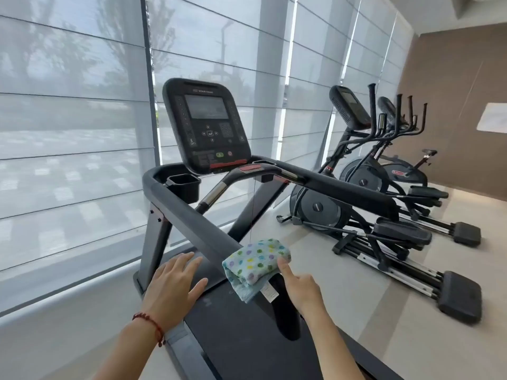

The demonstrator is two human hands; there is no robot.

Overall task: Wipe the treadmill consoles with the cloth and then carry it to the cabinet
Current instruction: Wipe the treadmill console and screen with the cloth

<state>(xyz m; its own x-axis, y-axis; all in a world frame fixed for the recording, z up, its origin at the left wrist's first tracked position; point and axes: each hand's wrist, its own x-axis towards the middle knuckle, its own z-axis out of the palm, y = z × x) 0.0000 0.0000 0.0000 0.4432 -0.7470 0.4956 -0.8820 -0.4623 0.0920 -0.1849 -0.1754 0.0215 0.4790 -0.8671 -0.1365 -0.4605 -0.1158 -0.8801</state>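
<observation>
Pinched between thumb and fingers, the folded dotted cloth (256, 266) sits in the right hand (300, 287), the thumb pressed on its right edge and the fingers hidden beneath it; a white care label hangs from its lower corner. The left hand (175, 283) is spread flat, fingers apart, holding nothing, hovering above the left side of the treadmill deck (241, 333); whether it touches is unclear. From the cloth, the treadmill console (207, 124) lies up at about 11 o'clock, well apart, beyond the front handlebar (263, 171) and its thin hanging safety cord. The console face tilts back, its long axis running top to bottom. The right hand is both the holder and, I judge, the one to reach up and forward to wipe. Farther consoles on the ellipticals (351, 108) stand off at 2 o'clock.
</observation>
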